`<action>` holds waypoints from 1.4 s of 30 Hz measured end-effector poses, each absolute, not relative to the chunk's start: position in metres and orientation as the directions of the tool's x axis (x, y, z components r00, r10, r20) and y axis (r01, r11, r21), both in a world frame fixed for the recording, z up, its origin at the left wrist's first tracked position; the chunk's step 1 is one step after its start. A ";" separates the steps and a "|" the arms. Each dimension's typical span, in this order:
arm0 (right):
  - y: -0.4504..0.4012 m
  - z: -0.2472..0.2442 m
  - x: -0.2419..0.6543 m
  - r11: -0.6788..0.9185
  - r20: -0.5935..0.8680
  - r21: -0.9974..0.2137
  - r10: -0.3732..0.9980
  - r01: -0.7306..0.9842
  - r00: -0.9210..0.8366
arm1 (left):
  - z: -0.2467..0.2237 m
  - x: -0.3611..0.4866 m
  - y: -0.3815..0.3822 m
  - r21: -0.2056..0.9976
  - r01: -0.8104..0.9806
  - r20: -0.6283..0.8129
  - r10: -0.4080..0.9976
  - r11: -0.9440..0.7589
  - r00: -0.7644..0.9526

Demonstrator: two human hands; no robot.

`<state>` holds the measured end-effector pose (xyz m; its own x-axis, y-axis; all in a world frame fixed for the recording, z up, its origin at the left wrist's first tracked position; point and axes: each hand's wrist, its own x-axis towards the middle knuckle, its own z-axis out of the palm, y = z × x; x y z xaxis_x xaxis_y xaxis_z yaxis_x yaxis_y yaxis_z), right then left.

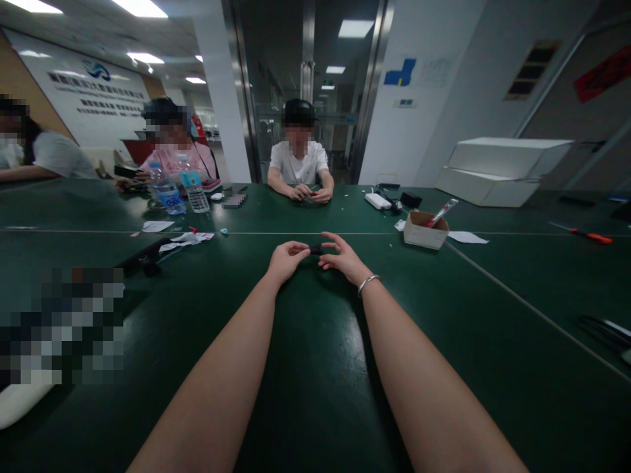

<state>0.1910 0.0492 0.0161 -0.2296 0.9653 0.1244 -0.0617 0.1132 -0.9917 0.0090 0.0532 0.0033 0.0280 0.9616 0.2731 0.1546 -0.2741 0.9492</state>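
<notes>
Both of my arms reach forward over a dark green table [315, 368]. Between thumb and fingers, my left hand [288, 257] pinches a small black object [315, 249], too small to tell its kind. Close to the object's right end is my right hand [344, 258], its fingers apart and slightly curled; whether a fingertip touches the object I cannot tell. A silver bracelet [369, 284] circles my right wrist.
Across the table a person in a white shirt [298, 161] handles something small. Water bottles [193, 184] and paper scraps [185, 240] lie to the left. A small cardboard box [426, 230], white boxes [493, 174] and an orange-handled screwdriver [589, 235] are on the right.
</notes>
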 end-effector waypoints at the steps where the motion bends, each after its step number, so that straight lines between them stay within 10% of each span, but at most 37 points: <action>1: 0.049 0.017 0.190 0.092 0.102 -0.994 0.969 -0.051 -0.227 | 0.004 0.009 0.052 0.950 0.156 0.268 0.963 -0.270 0.033; 42: 0.053 0.015 0.191 0.055 0.063 -0.998 0.971 -0.041 -0.233 | 0.003 0.010 0.054 0.953 0.162 0.258 0.966 -0.257 0.011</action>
